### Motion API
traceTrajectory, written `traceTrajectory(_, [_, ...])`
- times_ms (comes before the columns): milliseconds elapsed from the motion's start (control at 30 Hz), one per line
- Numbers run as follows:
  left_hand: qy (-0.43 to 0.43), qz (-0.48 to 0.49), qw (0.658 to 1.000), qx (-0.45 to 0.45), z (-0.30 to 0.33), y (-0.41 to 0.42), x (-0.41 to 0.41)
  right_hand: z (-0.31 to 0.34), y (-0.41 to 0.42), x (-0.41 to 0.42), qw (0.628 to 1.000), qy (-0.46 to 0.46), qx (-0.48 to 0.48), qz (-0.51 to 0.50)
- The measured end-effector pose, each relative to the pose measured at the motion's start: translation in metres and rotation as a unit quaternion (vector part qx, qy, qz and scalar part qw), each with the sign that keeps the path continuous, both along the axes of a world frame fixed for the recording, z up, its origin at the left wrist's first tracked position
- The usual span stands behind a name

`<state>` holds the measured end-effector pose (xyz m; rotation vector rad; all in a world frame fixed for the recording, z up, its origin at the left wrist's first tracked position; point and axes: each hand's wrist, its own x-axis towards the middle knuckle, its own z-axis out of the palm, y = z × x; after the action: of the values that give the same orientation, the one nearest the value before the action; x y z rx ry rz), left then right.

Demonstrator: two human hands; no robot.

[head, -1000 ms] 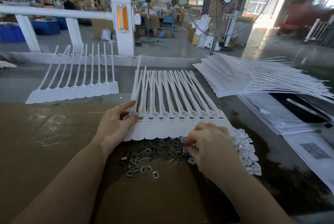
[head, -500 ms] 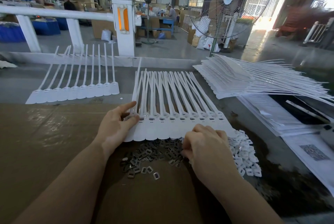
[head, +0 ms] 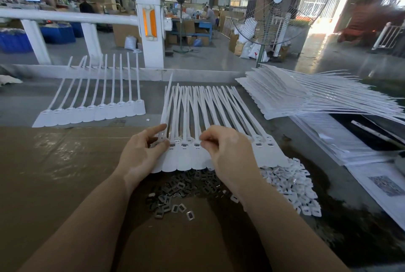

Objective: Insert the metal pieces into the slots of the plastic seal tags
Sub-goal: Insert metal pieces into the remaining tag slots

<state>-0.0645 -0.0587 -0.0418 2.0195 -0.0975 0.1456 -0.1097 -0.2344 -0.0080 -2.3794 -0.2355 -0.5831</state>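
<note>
Both hands on the seal tags [head: 192, 157]: left hand [head: 142, 153] gripping their edge, right hand [head: 228, 151] pinching, contents unclear.

A row of seal tags [head: 221, 131] lies mid-surface, both hands on its near edge — metal pieces [head: 175, 192] heaped just before it, plastic caps [head: 293, 186] to their right, a second tag row [head: 92, 109] far left, stacked tags [head: 306, 96] far right.
</note>
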Motion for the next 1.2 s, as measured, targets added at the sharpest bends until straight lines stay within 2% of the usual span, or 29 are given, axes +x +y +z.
traceTrajectory(167, [-0.019, 0.007, 0.999, 0.028, 0.001, -0.002, 0.000, -0.011, 0.003, 0.008, 0.998, -0.020, 0.058, 0.009])
traceTrajectory(333, [-0.074, 0.022, 0.991, 0.106, -0.001, -0.005, 0.000, -0.022, -0.001, 0.009, 0.991, -0.015, 0.129, 0.016])
traceTrajectory(567, [-0.197, 0.075, 0.954, 0.215, 0.000, -0.010, -0.001, -0.027, -0.001, 0.008, 0.993, -0.020, 0.112, 0.020])
traceTrajectory(733, [-0.262, 0.050, 0.936, 0.231, 0.001, -0.014, -0.007, -0.031, -0.001, 0.008, 0.994, -0.023, 0.101, 0.023])
traceTrajectory(967, [-0.279, -0.016, 0.927, 0.249, 0.006, -0.020, -0.014, -0.032, 0.000, 0.007, 0.994, -0.042, 0.097, 0.028])
traceTrajectory(1100, [-0.234, -0.062, 0.938, 0.249, 0.003, -0.022, -0.014, -0.032, 0.001, 0.006, 0.994, -0.042, 0.095, 0.031])
traceTrajectory(1200, [-0.217, -0.074, 0.950, 0.211, 0.002, -0.020, -0.011, -0.032, 0.000, 0.004, 0.995, -0.037, 0.088, 0.032])
